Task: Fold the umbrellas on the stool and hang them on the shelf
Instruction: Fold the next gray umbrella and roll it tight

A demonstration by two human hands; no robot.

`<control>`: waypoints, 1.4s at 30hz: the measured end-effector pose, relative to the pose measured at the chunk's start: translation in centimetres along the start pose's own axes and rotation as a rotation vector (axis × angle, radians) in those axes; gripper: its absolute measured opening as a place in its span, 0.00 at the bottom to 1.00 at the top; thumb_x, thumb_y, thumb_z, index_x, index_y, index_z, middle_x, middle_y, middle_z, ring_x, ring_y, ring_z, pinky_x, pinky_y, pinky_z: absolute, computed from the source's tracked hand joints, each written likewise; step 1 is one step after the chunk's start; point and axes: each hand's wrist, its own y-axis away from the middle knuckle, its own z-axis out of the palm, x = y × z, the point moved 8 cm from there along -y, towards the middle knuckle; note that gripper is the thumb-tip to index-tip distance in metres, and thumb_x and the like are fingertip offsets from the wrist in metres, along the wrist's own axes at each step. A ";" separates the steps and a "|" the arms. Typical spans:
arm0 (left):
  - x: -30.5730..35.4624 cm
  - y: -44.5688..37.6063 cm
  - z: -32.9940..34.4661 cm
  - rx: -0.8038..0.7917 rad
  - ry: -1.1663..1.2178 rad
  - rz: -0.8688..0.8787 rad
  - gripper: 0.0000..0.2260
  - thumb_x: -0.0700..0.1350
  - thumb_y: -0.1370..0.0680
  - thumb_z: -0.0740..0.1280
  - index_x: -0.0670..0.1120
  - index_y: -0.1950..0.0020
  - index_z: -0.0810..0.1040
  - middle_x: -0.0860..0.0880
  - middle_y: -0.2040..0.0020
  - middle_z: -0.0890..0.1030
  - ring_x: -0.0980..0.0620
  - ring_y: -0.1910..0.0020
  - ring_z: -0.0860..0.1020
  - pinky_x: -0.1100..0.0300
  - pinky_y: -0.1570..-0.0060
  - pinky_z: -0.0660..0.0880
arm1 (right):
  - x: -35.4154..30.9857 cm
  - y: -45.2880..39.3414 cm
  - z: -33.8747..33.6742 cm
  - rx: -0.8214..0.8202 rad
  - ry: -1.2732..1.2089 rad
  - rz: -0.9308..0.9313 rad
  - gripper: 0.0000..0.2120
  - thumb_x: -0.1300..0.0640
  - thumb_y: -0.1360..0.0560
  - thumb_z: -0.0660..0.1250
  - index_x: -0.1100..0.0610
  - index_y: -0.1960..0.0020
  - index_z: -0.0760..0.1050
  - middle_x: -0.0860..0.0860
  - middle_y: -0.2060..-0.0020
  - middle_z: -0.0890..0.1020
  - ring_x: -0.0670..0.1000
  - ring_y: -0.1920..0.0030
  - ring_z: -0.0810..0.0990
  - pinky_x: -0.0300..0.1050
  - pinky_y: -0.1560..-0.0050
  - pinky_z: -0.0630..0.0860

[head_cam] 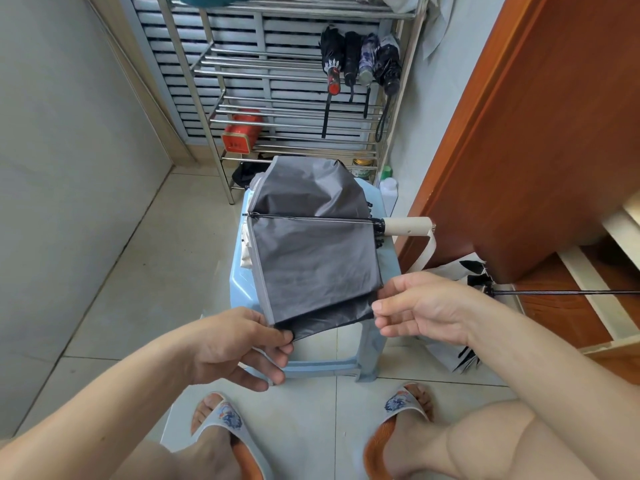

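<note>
A grey umbrella (311,251) with a cream handle (407,226) lies across the light blue plastic stool (242,285), its canopy spread in flat panels. My left hand (239,344) pinches the near left corner of the canopy. My right hand (422,306) pinches the near right edge of the same panel. Several folded umbrellas (360,60) hang by their straps from the metal shelf (214,109) at the back. A black-and-white umbrella (464,271) lies on the floor to the right of the stool, its shaft pointing right.
A brown wooden door (536,133) stands at the right, a grey wall at the left. A red tin (242,133), jars and a white bottle (388,188) sit on or near the shelf's low rungs. My slippered feet are below the stool.
</note>
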 end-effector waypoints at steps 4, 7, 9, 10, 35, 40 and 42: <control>0.1 -0.1 -0.2 -0.008 -0.011 0.013 0.07 0.44 0.19 0.71 0.41 0.51 0.81 0.42 0.59 0.82 0.44 0.57 0.85 0.53 0.59 0.80 | -0.3 -0.3 -0.1 -0.029 -0.008 -0.008 0.13 0.73 0.25 0.70 0.65 0.44 0.74 0.57 0.64 0.82 0.52 0.65 0.83 0.45 0.63 0.82; 0.3 0.0 -0.1 -0.026 -0.023 0.022 0.07 0.44 0.20 0.71 0.41 0.52 0.81 0.43 0.60 0.82 0.45 0.57 0.85 0.54 0.59 0.80 | -0.7 -0.2 -0.1 -0.074 0.067 -0.018 0.15 0.74 0.25 0.70 0.65 0.42 0.73 0.55 0.65 0.80 0.51 0.66 0.82 0.44 0.64 0.81; 0.3 0.0 0.0 -0.037 -0.036 0.016 0.07 0.44 0.20 0.71 0.40 0.51 0.81 0.43 0.60 0.82 0.45 0.57 0.85 0.53 0.59 0.80 | -1.1 0.1 -0.2 -0.085 0.175 -0.031 0.13 0.75 0.25 0.69 0.64 0.44 0.72 0.54 0.67 0.79 0.52 0.66 0.81 0.44 0.64 0.81; 0.2 0.0 0.0 -0.045 -0.043 0.011 0.07 0.44 0.20 0.71 0.40 0.51 0.81 0.43 0.60 0.82 0.45 0.57 0.85 0.53 0.59 0.80 | -1.2 0.1 -0.2 -0.090 0.229 -0.041 0.13 0.75 0.26 0.69 0.64 0.46 0.71 0.54 0.68 0.79 0.53 0.66 0.81 0.44 0.64 0.80; 0.0 0.5 0.7 -0.140 -0.040 0.008 0.08 0.45 0.23 0.73 0.40 0.53 0.81 0.42 0.60 0.82 0.44 0.55 0.84 0.51 0.58 0.81 | 1.4 0.0 0.4 -0.184 0.249 0.149 0.05 0.59 0.21 0.70 0.61 0.53 0.77 0.56 0.60 0.83 0.50 0.64 0.83 0.43 0.65 0.80; 0.1 0.6 0.3 -0.147 -0.035 0.016 0.09 0.47 0.26 0.74 0.41 0.55 0.83 0.42 0.60 0.81 0.44 0.56 0.84 0.52 0.58 0.81 | 1.0 0.0 -0.1 -0.155 0.287 0.128 0.08 0.60 0.23 0.72 0.58 0.60 0.79 0.54 0.67 0.80 0.48 0.69 0.78 0.40 0.69 0.76; 0.2 0.6 0.3 -0.149 -0.038 0.018 0.08 0.47 0.25 0.74 0.41 0.55 0.83 0.42 0.60 0.82 0.44 0.56 0.84 0.51 0.57 0.81 | 1.0 0.0 -0.2 -0.156 0.298 0.122 0.06 0.62 0.22 0.71 0.61 0.58 0.78 0.55 0.66 0.81 0.48 0.69 0.79 0.41 0.69 0.77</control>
